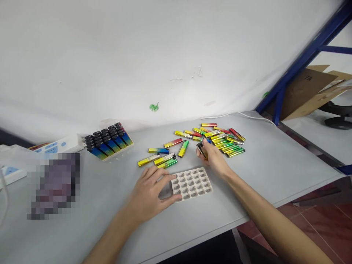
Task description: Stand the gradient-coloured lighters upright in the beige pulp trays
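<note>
A pale tray [191, 183] with rows of oval holes lies on the grey table, and no lighters stand in it. My left hand [151, 192] has its fingers apart at the tray's left edge. Above and right of the tray, my right hand [211, 156] is closed around a lighter [202, 149] with a dark end, partly hidden by the fingers. Many coloured lighters lie loose beyond the tray: a yellow and green one [183, 148], a blue and yellow one [158, 150], a red and yellow one [173, 143], and a pile at the right [224, 143].
A filled tray [119, 156] of upright blue and yellow lighters with black tops stands at the back left. Beside it are a white power strip [56, 146] and a blurred dark item [56, 187]. A white cable [238, 113] runs along the wall; cardboard boxes [308, 88] stand right.
</note>
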The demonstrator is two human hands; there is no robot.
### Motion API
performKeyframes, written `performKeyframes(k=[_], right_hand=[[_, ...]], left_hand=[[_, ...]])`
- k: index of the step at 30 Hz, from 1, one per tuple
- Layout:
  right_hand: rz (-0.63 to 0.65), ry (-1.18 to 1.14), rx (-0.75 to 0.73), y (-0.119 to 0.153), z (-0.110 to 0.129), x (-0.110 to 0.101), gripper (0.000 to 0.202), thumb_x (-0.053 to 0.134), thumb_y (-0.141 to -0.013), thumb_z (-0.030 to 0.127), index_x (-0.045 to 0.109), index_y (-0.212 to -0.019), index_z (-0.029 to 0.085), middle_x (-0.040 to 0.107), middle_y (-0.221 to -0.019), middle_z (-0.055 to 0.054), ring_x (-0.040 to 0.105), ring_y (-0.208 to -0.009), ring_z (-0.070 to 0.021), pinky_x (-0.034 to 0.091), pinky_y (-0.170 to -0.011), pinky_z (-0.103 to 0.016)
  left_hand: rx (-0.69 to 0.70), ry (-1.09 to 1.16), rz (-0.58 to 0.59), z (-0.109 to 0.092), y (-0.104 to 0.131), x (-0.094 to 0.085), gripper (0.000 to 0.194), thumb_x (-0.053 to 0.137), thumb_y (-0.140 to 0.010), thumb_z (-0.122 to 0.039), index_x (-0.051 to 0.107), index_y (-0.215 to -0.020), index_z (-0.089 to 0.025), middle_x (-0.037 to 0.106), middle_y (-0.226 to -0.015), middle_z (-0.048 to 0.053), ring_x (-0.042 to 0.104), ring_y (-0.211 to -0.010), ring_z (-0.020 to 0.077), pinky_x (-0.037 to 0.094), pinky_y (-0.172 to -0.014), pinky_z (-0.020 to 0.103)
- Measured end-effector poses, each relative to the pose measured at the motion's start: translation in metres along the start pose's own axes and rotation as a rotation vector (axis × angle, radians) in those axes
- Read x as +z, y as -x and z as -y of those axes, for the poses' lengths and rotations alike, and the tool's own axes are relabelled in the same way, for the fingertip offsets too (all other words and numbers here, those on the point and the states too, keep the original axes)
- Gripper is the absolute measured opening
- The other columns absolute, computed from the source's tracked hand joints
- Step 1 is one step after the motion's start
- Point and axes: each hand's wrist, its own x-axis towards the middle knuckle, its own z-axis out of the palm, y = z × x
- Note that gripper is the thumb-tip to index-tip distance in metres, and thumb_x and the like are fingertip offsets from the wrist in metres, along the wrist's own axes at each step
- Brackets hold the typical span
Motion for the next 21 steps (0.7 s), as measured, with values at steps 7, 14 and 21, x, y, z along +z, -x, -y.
performKeyframes(k=[7,14,21], right_hand=[[-0.059,-0.188,0.125,-0.0027,-0.0069,0.0082,0.054,0.037,-0.093,0.05,0.033,-0.047,0.022,0.019,-0.042,0.006,0.013,-0.04,-0.0078,0.009,-0.041,-0.026],[-0.081,-0.316,0.182,-0.0048,-0.0028,0.0052,0.051,0.038,-0.091,0.05,0.033,-0.049,0.021,0.018,-0.043,0.007,0.008,-0.041,-0.007,0.007,-0.041,-0.024],[-0.072,-0.297,0.166,-0.0068,-0.0088,0.0053,0.058,0.041,-0.087,0.066,0.032,-0.05,0.022,0.018,-0.044,0.008,0.008,-0.04,-0.0068,0.006,-0.041,-0.024]], left_hand=[[-0.114,-0.079,0.109,0.0041,0.0017,-0.0042,0.073,0.063,-0.073,-0.073,0.058,-0.125,-0.022,0.062,-0.109,0.008,0.052,-0.103,0.0292,0.043,-0.09,0.046],[-0.162,-0.085,0.22,-0.0008,0.0048,0.0034,0.096,0.065,-0.062,-0.081,0.05,-0.135,-0.021,0.057,-0.123,0.01,0.05,-0.114,0.0327,0.041,-0.097,0.048],[-0.156,-0.005,0.233,-0.0031,0.0028,0.0015,0.084,0.076,-0.061,-0.068,0.052,-0.128,-0.022,0.057,-0.122,0.009,0.051,-0.11,0.0315,0.043,-0.093,0.047]])
